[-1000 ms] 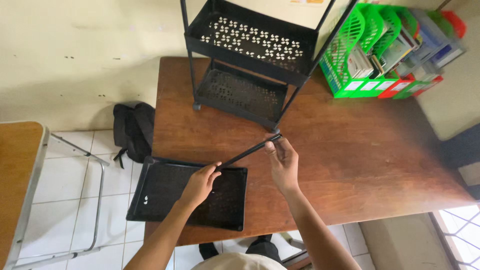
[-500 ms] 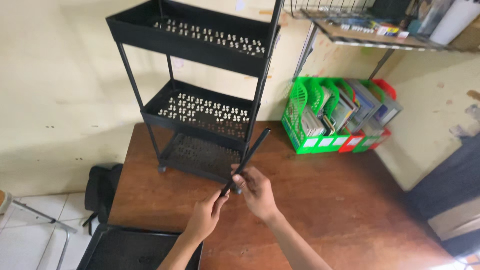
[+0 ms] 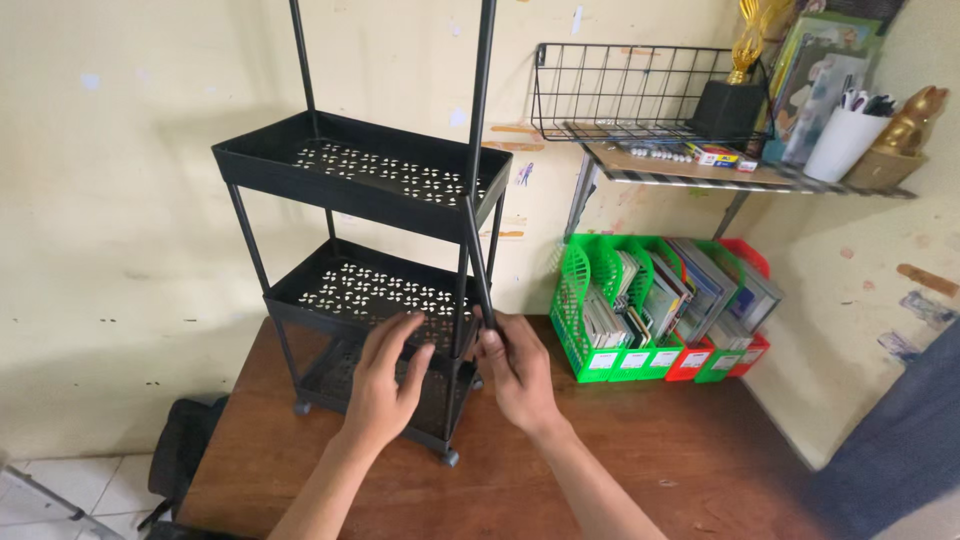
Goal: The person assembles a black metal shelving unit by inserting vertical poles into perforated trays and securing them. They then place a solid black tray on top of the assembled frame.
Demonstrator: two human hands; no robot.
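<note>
Low in the centre of the frame, the right hand is clamped around a thin black rod, gripping its lower end so the rod stands nearly upright, tilted slightly left at its top. Just to its left, the left hand is spread open, fingers splayed, at the front edge of the middle tray of the black tiered rack; whether it touches is hard to tell. The rack stands on the brown wooden counter, left of centre. Further back, right of centre, green and red file holders sit against the wall. Above them, upper right, a wire wall shelf.
</note>
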